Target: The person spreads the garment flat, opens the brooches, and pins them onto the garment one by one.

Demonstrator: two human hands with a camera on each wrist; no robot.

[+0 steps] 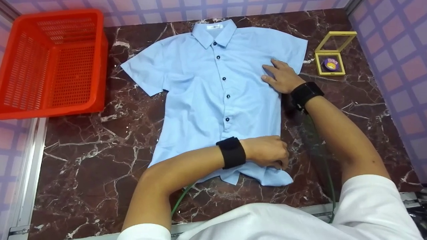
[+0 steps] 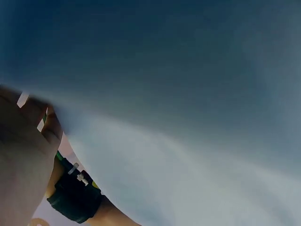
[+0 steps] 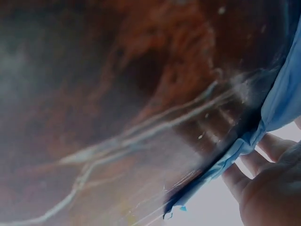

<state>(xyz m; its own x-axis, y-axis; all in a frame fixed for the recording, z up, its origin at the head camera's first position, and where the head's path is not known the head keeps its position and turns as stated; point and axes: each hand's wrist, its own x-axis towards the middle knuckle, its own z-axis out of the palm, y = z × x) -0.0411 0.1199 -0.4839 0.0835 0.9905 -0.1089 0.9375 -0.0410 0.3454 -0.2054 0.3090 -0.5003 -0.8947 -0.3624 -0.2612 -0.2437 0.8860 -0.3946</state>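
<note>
Marbled tabletop (image 1: 86, 166), blue shirt (image 1: 217, 90); right hand (image 1: 283, 77) spread near one sleeve (image 1: 292, 50), left hand (image 1: 267, 151) seemingly pinching hem (image 1: 278, 179)

The button-up shirt (image 1: 196, 100) lies beneath the left hand (image 1: 267, 151) and right hand (image 1: 283, 77); the basket (image 1: 99, 60) stands left of both, the display case (image 1: 328, 51) beyond the right hand, rightward.

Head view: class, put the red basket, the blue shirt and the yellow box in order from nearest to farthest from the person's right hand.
1. Blue shirt: nearest, under the right hand and touching it.
2. Yellow box: next, to the hand's right, standing open.
3. Red basket: farthest, away on the left, beyond the shirt.
</note>
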